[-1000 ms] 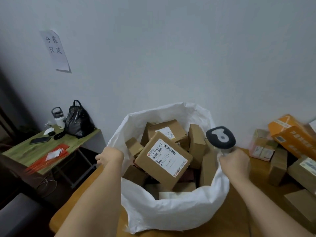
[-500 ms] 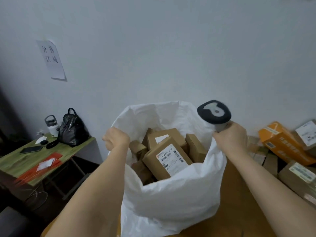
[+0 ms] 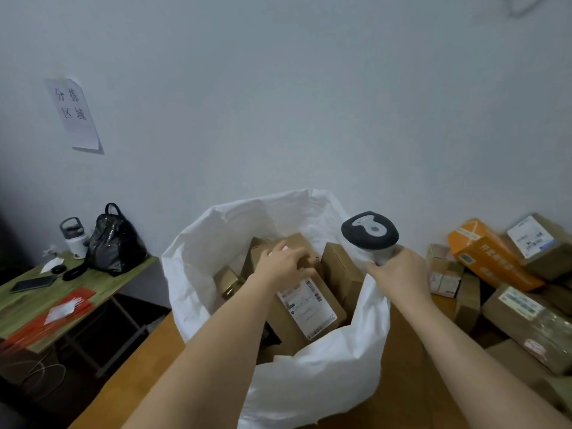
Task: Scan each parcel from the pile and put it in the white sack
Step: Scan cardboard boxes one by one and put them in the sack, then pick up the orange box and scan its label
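the left hand (image 3: 286,263) presses its loose grip onto a labelled parcel (image 3: 305,300) inside the white sack (image 3: 325,373), likely settling it, while the right hand (image 3: 402,274) pins scanner (image 3: 370,233) and sack rim together to keep the mouth open.

This looks like a small parcel sorting room, plain and makeshift: a handwritten paper sign (image 3: 73,113) in Chinese characters is taped to a bare grey-white wall (image 3: 309,88), and a white sack (image 3: 325,376) stuffed with labelled cardboard boxes stands on a wooden worktop (image 3: 402,382). A loose pile of parcels (image 3: 510,289) with shipping labels, one of them orange, crowds the right side, while a folding side table (image 3: 28,308) at left carries a black bag (image 3: 114,243), a bottle (image 3: 74,238) and a phone (image 3: 32,283)
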